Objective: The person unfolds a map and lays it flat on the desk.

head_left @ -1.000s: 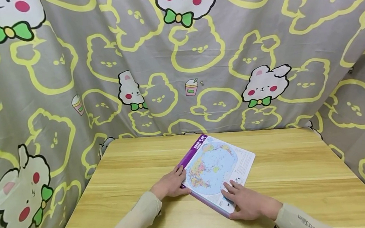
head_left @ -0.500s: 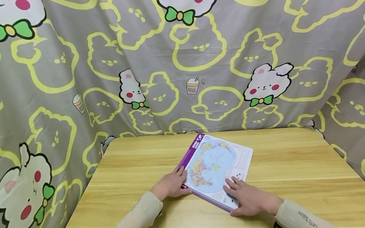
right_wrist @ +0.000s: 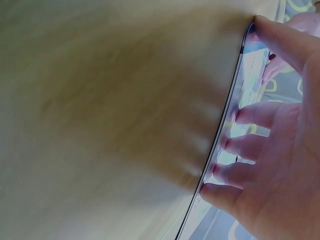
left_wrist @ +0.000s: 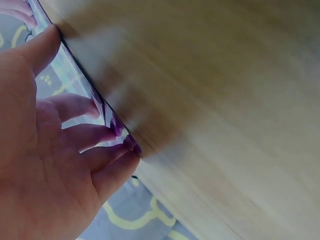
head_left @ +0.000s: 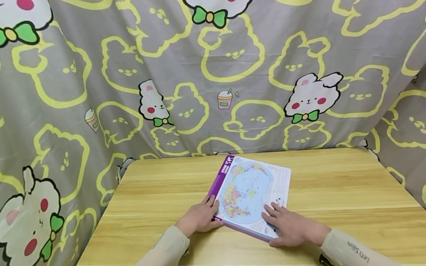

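A flat rectangular board printed with a world map (head_left: 247,185) lies turned at an angle on the table; a purple band runs along its left side. My left hand (head_left: 200,216) rests at the board's near left corner, thumb on the near edge and fingers along the purple side. At the near right corner, my right hand (head_left: 294,225) lies with fingers spread over the map's margin and thumb by the near edge. Both wrist views show the fingertips of the left hand (left_wrist: 50,150) and right hand (right_wrist: 280,155) touching the board's edges. Its underside is hidden.
The wooden table (head_left: 133,193) carries the board. A grey curtain (head_left: 174,59) with yellow outlines and white rabbit heads hangs behind and at both sides, close to the table's back edge (head_left: 176,157).
The board has turned slightly and shifted a little left and away, its near right corner moving away from me. My right hand has moved slightly forward with it; my left hand has stayed nearly in place.
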`<state>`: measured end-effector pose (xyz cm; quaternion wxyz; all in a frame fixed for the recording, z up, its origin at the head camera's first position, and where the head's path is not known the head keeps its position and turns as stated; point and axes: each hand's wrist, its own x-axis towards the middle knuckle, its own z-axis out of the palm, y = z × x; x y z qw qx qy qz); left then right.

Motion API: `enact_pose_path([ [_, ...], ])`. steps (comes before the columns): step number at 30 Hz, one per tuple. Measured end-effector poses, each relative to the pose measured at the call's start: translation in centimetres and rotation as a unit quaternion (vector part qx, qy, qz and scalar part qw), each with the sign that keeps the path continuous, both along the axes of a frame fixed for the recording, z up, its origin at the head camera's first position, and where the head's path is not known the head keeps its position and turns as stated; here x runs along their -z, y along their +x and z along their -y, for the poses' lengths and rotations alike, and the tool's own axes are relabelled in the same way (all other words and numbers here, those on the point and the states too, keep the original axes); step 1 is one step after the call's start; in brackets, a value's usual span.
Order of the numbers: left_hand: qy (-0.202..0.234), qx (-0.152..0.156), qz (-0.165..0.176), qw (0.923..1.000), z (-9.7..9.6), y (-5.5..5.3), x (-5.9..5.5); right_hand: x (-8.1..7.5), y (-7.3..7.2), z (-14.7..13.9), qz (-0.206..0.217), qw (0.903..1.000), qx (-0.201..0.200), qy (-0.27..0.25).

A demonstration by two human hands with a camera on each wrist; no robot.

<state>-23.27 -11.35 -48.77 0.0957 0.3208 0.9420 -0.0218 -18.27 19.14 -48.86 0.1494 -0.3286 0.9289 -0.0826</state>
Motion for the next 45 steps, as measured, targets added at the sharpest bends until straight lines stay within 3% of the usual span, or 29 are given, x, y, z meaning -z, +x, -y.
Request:
enact_pose_path([
  [12, -0.012, 0.015, -0.017, 0.9997, 0.1, 0.7, -0.1, 0.0, -0.4, -0.1, 0.008, 0.9999, 0.011, -0.002],
  [27, -0.024, 0.007, -0.017, 0.9996, -0.1, 1.2, 0.1, 0.1, -1.0, -0.4, 0.016, 0.9998, 0.013, -0.008],
  [45, -0.057, 0.040, -0.065, 0.9954, -0.2, 2.0, 0.1, 0.3, -1.5, -0.7, -0.010, 0.9997, 0.017, -0.011],
])
